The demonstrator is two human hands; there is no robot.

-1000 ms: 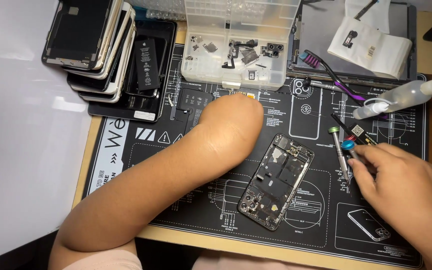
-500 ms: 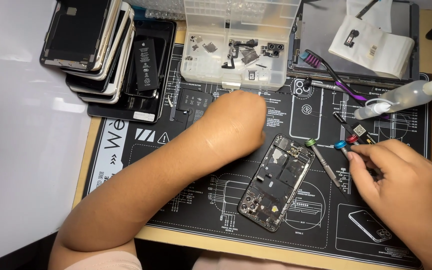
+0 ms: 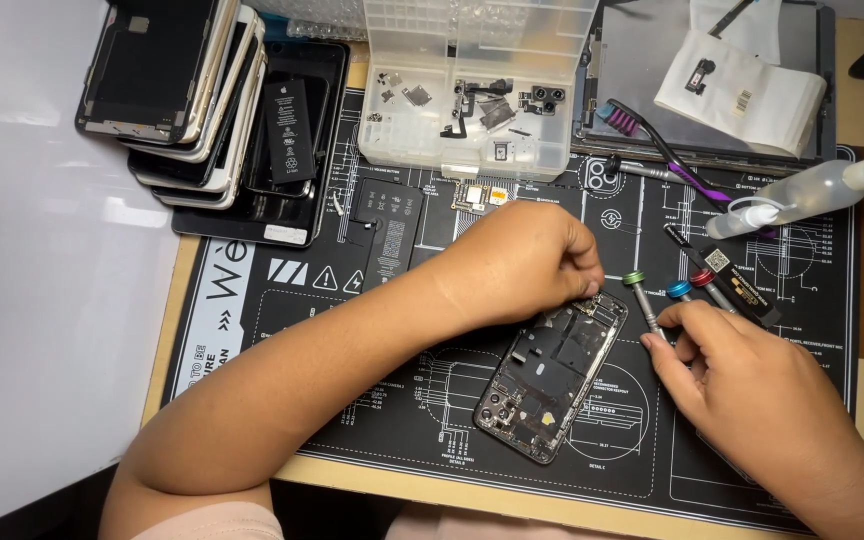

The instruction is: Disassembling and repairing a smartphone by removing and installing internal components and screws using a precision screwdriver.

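Note:
An opened phone (image 3: 552,380) with its insides exposed lies tilted on the black work mat (image 3: 282,330). My left hand (image 3: 527,260) reaches across from the left, its curled fingertips pressed on the phone's upper corner. My right hand (image 3: 752,390) is just right of the phone and grips a green-capped screwdriver (image 3: 642,300) by its shaft. A blue-capped screwdriver (image 3: 679,290) and a red-capped screwdriver (image 3: 702,277) stick out of the same hand.
A clear plastic parts box (image 3: 472,90) stands at the back. A stack of phone screens (image 3: 172,90) and a battery (image 3: 287,130) lie at the back left. A squeeze bottle (image 3: 812,190), purple brush (image 3: 652,140) and white packet (image 3: 742,80) are at the back right.
My left hand has moved right and down onto the phone's top corner. My right hand has swung the green-capped screwdriver round beside the phone.

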